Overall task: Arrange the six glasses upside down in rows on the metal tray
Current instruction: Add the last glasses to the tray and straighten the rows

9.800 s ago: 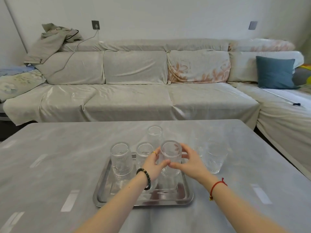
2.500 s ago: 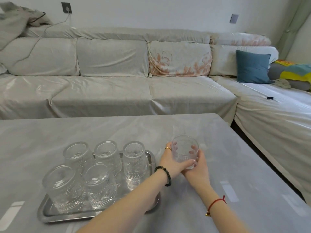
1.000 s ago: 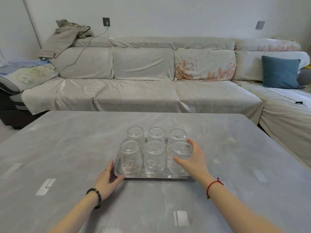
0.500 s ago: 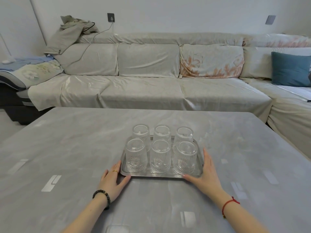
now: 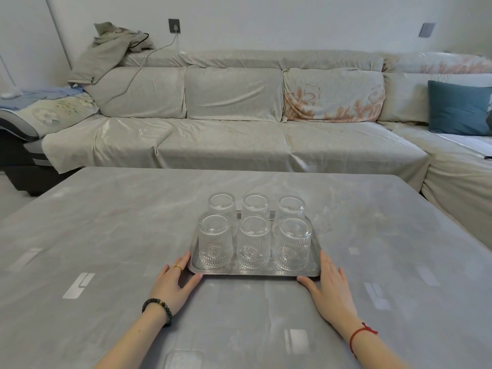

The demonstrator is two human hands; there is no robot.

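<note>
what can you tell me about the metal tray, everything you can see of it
The metal tray is a shiny, rectangular piece with rounded corners and a low raised rim, lying flat on the grey table. Six glasses stand upside down on it in two rows of three. The left hand and right hand rest against its near corners.

Both forearms reach forward and slightly inward. The left hand (image 5: 174, 282) lies palm-down, fingers spread — a ring on one, a dark bead bracelet at the wrist. The right hand (image 5: 328, 284) lies flat too — red cord at its wrist, nothing held.
</note>
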